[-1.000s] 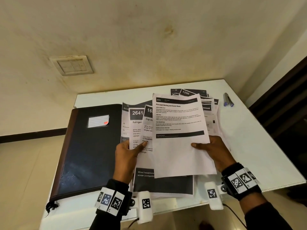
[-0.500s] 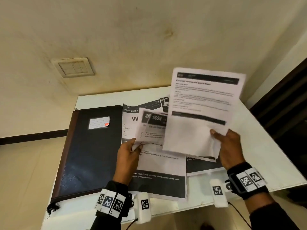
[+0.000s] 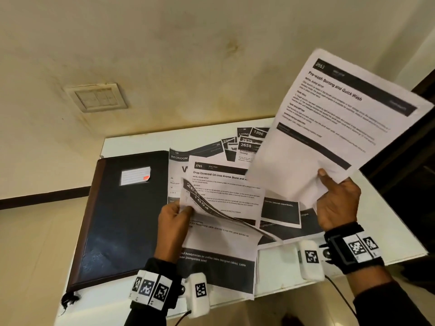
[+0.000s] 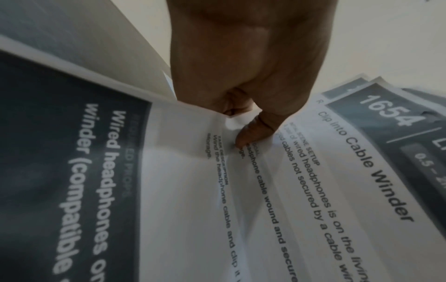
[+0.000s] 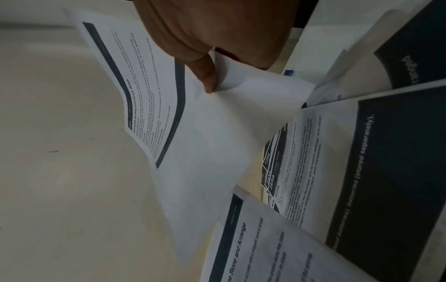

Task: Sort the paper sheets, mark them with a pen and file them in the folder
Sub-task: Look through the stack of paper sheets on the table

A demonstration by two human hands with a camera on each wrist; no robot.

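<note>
My right hand (image 3: 334, 198) pinches the lower corner of the "Pre-wash Sorting and Quick Wash" sheet (image 3: 329, 123) and holds it raised above the table's right side; its thumb (image 5: 205, 74) lies on the printed face. My left hand (image 3: 174, 222) pinches the left edge of a few sheets, the top one numbered 1654 (image 4: 313, 171), lifting them off the pile. Under them lies the "Drop Essential Oil" sheet (image 3: 226, 184). A closed dark folder (image 3: 122, 220) lies left of the papers. A blue pen tip (image 5: 288, 72) peeks past the raised sheet.
More printed sheets (image 3: 247, 142) fan out at the table's far side and others (image 3: 282, 215) lie under my right hand. The white table (image 3: 141, 144) stands against a stained wall with a switch plate (image 3: 97, 97). A dark doorway (image 3: 409, 184) is at right.
My right hand has carried the Pre-wash sheet up and to the right, off the pile. My left hand has peeled up the edge of the sheets, uncovering the Drop Essential Oil sheet.
</note>
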